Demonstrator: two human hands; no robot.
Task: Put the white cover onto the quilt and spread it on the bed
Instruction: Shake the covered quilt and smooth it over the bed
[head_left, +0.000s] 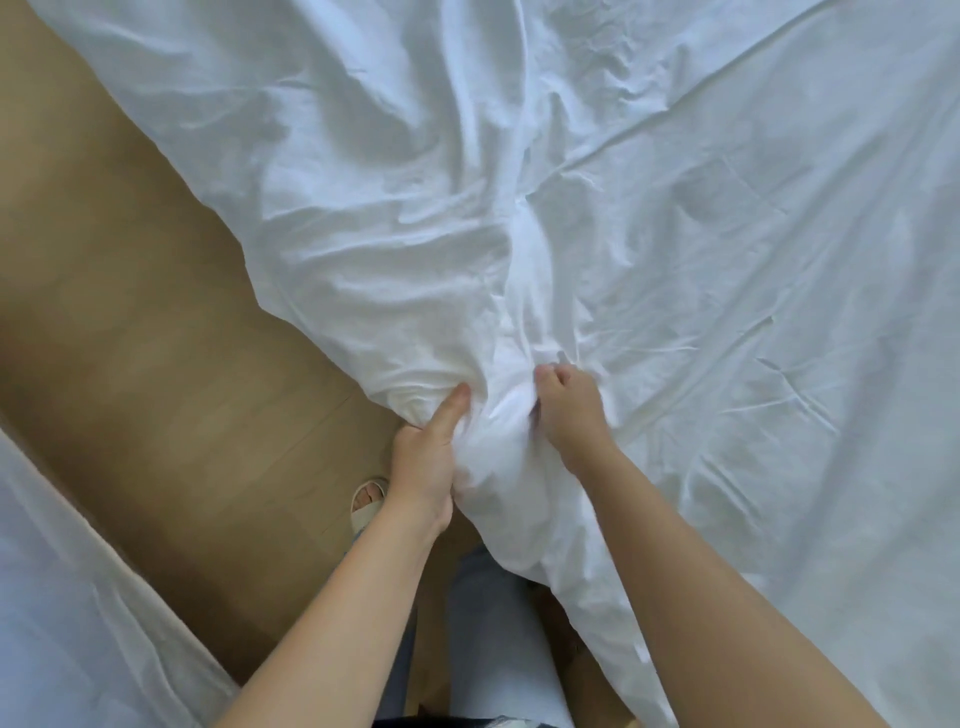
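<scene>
Tan wood-look flooring (171, 364) runs diagonally through the left half of the view, with white bedding on either side of it. At the near corner of the big white spread, both bare hands are closed on one bunched wad of fabric. The left hand (423, 457) grips the wad from its floor side, thumb stretched up along the cloth and pressed into it, the other fingers wrapped under and hidden. The right hand (569, 408) is fisted into the same bunch from the bed side, knuckles up, fingertips buried in the folds. The two hands sit just beside each other with the gathered lump between them.

What they hold is the corner of the white cover (519, 260), which is pulled into a tight rope of creases running away from the grip toward the top of the view. Below the hands a tail of the same cloth hangs down over the person's leg. Whether quilt filling is inside the bunch cannot be told; the fabric looks thick there.

From the grip the cover fans out, wrinkled, across the bed (779, 234), filling the right side and top; its left edge lies slanted against the floor. Light jeans (493, 639) show between the forearms, and a pale open-toed sandal (368, 501) stands on the floor just beside the left wrist. More white fabric (67, 597) fills the lower left corner.
</scene>
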